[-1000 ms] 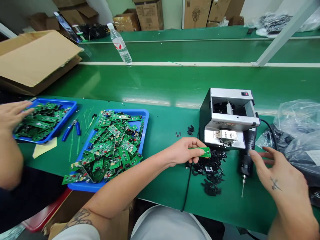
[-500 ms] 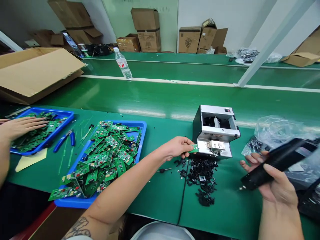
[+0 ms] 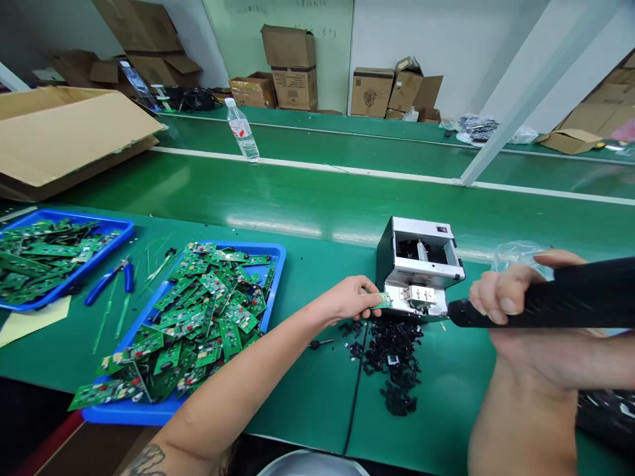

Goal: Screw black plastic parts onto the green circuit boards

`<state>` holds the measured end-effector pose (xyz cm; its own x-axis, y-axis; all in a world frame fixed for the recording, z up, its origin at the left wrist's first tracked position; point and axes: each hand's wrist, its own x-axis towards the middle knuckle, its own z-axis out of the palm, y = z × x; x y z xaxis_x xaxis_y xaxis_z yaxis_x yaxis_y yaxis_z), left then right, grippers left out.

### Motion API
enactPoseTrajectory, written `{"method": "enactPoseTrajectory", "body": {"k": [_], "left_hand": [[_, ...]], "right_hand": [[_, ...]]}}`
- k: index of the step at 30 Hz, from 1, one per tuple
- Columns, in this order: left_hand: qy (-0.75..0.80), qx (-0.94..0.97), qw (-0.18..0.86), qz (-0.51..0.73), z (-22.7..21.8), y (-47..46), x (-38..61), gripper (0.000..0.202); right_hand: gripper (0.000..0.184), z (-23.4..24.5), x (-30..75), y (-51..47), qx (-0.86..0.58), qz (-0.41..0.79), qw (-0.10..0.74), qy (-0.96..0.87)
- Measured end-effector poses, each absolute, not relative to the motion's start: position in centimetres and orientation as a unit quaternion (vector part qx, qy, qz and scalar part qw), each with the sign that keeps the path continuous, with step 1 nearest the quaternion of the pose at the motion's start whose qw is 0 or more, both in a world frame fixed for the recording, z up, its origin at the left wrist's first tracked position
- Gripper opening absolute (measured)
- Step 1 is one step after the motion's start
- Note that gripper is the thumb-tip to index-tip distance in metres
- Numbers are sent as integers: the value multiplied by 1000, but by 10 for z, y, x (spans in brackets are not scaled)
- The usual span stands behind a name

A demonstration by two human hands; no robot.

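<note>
My left hand (image 3: pixel 353 299) pinches the end of a green circuit board (image 3: pixel 385 301), held against the left front of a small silver-and-black benchtop machine (image 3: pixel 427 268). A metal fixture block (image 3: pixel 421 295) sits on the machine's front ledge, just right of the board. My right hand (image 3: pixel 510 301) grips a black electric screwdriver (image 3: pixel 575 297), lying nearly level with its tip pointing left by the machine's right front corner. Several small black parts (image 3: pixel 394 357) are heaped on the table below the machine. A blue tray (image 3: pixel 278 277) left of my left arm is piled with circuit boards.
A second blue tray (image 3: pixel 122 231) of boards stands at far left, with blue-handled pliers (image 3: pixel 109 281) beside it. Behind are a water bottle (image 3: pixel 242 132), a large carton (image 3: pixel 74 135) and a slanted white post (image 3: pixel 516 92). A clear plastic bag (image 3: pixel 518 254) lies behind my right hand.
The screwdriver has swung left and levelled, its tip now by the machine. The other person's hand has left the far-left tray. My left hand still holds the board in much the same place.
</note>
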<state>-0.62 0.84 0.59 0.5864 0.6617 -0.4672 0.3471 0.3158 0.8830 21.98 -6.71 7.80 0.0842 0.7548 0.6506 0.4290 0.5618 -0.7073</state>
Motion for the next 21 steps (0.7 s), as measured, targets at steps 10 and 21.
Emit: {"method": "enactPoseTrajectory", "body": {"k": [10, 21], "left_hand": [[444, 587, 665, 129, 6, 6, -3, 28], [450, 582, 665, 127, 8, 4, 0, 23]], "right_hand": [[71, 68, 189, -41, -330, 387, 676, -533], [74, 73, 185, -47, -350, 400, 670, -519]]}}
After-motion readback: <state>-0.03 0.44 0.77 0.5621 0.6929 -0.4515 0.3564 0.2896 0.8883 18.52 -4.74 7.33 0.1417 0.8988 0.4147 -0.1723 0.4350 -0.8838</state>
